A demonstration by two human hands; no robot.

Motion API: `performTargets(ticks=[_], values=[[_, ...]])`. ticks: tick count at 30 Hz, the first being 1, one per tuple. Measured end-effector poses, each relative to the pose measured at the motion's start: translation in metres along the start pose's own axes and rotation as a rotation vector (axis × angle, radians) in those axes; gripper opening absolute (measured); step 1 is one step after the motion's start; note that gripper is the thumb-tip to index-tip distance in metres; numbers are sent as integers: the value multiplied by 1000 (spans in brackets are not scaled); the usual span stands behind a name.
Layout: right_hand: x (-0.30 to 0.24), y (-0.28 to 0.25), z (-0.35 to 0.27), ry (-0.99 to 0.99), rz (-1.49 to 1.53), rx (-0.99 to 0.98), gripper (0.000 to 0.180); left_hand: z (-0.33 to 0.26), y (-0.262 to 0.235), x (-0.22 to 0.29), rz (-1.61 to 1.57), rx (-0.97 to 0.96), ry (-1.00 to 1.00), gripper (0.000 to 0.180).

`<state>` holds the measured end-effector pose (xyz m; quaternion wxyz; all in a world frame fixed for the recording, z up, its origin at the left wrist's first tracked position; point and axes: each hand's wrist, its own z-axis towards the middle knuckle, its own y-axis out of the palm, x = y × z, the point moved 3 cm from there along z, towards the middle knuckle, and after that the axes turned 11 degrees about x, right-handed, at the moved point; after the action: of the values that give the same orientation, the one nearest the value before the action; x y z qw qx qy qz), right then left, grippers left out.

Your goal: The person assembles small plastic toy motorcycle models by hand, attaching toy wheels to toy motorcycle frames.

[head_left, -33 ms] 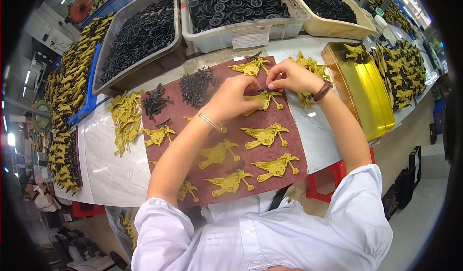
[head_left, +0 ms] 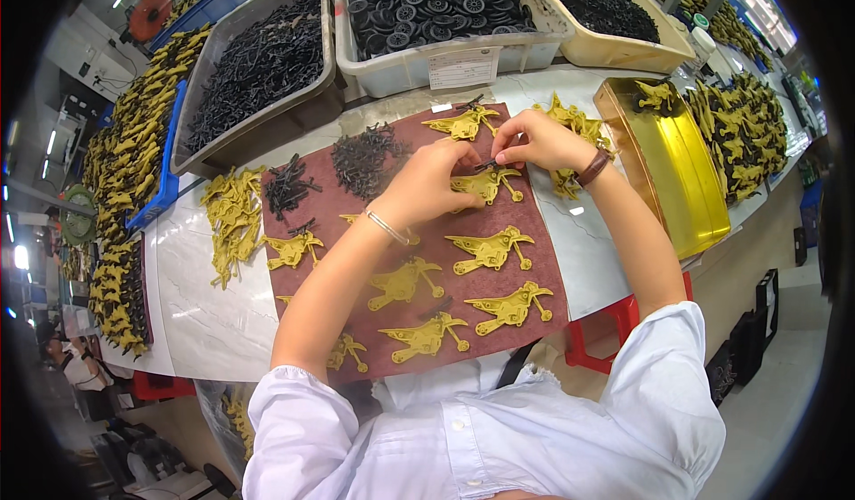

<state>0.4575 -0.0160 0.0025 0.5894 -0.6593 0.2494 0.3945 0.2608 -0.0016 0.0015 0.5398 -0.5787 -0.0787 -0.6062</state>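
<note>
My left hand curls over a yellow plastic toy motorcycle body, lower fingertips on its left part and upper fingertips beside a small black plastic part. My right hand pinches that black part between thumb and forefinger, just above the body's upper edge. Another yellow body lies beyond my hands with a black piece at its top. Closer to me, several more lie in rows, including one yellow body below my hands. My left forearm covers part of the rows.
All this lies on a maroon mat. Black parts and yellow bodies are heaped at its left. Behind stand a bin of black wheels and two bins of small black parts. A shiny gold tray stands right.
</note>
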Motion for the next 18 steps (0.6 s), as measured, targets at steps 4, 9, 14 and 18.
performTargets(ticks=[4, 9, 14, 18], values=[[9, 2, 7, 9, -52, -18, 9, -9, 3, 3, 98, -47, 105, 45], [12, 4, 12, -59, -131, -10, 9, -10, 8, -3, 268, -61, 233, 55], [6, 8, 8, -160, -263, 50, 9, -7, 12, -13, 316, -165, 282, 59], [-2, 9, 4, -54, -340, 133, 11, -2, 9, -14, 307, -227, 241, 57]])
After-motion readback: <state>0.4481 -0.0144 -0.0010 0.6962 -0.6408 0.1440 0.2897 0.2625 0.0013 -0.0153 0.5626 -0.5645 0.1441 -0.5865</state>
